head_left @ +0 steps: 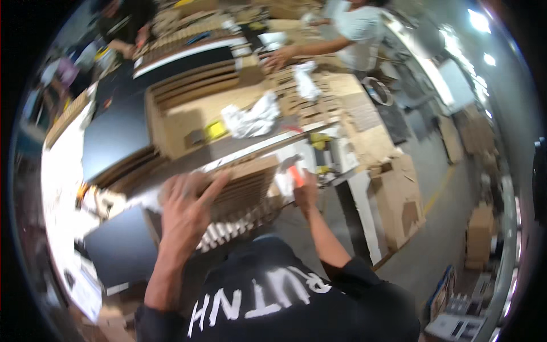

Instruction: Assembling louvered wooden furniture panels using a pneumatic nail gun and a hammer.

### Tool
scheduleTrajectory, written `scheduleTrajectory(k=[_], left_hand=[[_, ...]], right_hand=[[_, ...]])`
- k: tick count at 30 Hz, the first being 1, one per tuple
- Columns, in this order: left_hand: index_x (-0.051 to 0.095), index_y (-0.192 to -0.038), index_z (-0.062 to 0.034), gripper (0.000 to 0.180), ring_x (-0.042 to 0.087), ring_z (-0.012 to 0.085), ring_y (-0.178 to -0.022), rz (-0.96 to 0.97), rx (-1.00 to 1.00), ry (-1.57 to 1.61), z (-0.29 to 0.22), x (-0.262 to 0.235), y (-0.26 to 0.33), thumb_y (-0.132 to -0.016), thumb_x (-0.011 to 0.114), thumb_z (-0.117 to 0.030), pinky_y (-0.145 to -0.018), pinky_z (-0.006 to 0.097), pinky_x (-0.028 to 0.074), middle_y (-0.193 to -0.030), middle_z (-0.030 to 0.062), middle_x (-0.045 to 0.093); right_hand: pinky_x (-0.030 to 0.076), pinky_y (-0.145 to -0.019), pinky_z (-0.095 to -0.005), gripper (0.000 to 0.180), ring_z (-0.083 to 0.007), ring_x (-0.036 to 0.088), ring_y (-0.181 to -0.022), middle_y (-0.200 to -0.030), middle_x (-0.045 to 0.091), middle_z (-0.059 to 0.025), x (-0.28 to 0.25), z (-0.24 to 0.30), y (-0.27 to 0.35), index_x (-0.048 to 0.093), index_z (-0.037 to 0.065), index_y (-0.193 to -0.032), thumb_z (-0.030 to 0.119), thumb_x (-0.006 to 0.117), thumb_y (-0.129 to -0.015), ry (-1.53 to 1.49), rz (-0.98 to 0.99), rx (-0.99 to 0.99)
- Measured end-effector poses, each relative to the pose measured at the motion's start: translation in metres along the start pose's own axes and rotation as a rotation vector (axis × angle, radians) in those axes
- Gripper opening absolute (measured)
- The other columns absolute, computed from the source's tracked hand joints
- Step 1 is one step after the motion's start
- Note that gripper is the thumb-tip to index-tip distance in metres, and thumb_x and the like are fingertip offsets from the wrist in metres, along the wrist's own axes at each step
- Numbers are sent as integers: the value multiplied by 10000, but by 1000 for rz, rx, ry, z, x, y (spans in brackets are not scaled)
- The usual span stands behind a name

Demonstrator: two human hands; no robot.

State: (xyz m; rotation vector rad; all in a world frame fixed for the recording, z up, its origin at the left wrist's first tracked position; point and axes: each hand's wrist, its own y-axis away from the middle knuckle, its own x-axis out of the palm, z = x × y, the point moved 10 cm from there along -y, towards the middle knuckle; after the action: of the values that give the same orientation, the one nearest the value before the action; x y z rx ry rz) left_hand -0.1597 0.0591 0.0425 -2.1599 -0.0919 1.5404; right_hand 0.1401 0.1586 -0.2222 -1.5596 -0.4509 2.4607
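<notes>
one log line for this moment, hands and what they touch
left hand: flat on cardboard stack | right hand: holds orange tool | bench: white rags

I've got my left hand [185, 208] up in front of me, palm down, fingers [213, 185] spread and stretched forward, with the bare forearm rising steeply from the lower edge out of a black short sleeve. My right hand [306, 192] is out further to the right at about the same height, fingers curled in a loose fist and knuckles turned up; motion blur means I can't say how tightly it's closed. The right forearm runs down and to the right to a bent elbow at the black sleeve, and both wrists look fairly straight.
</notes>
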Motion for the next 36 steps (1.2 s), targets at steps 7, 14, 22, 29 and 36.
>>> scheduleTrajectory(k=[7,14,22,29,36], left_hand=[[671,-1207,-70,403,596,315,-1072,-70,-251,141,57,-38,93,-846,578,84,-917,400,488,-1147,154,609],[658,-1204,-38,315,606,318,-1073,-201,-208,310,75,-25,114,-913,562,35,-902,387,508,-1173,171,606],[599,-1205,36,338,610,242,-1010,-359,-511,929,122,27,153,-867,591,54,-932,345,481,-1180,175,614],[563,-1190,55,265,584,213,-1101,-435,-515,1259,88,32,132,-942,526,-32,-987,315,424,-1168,143,632],[559,-1215,31,281,607,172,-1035,-421,-535,1203,97,29,132,-948,561,-56,-928,293,455,-1086,121,657]], right_hand=[[469,-901,-507,331,-406,531,-1113,-1169,548,-210,105,-24,-2,518,50,-1165,196,599,-879,71,529,81],[474,-758,-458,222,-388,593,-886,-870,610,-214,34,-21,-12,577,19,-953,238,567,-913,-245,253,252],[486,-768,-329,326,-149,580,-871,-914,638,-56,-70,112,-14,617,33,-1147,311,546,-991,-570,291,343],[425,-539,-252,365,-124,533,-588,-766,614,-63,-183,235,-30,648,-30,-1023,321,552,-998,-695,485,-234],[526,-579,-348,254,-289,677,-702,-928,678,-157,-170,374,-11,658,-36,-979,206,674,-904,-362,555,-805]])
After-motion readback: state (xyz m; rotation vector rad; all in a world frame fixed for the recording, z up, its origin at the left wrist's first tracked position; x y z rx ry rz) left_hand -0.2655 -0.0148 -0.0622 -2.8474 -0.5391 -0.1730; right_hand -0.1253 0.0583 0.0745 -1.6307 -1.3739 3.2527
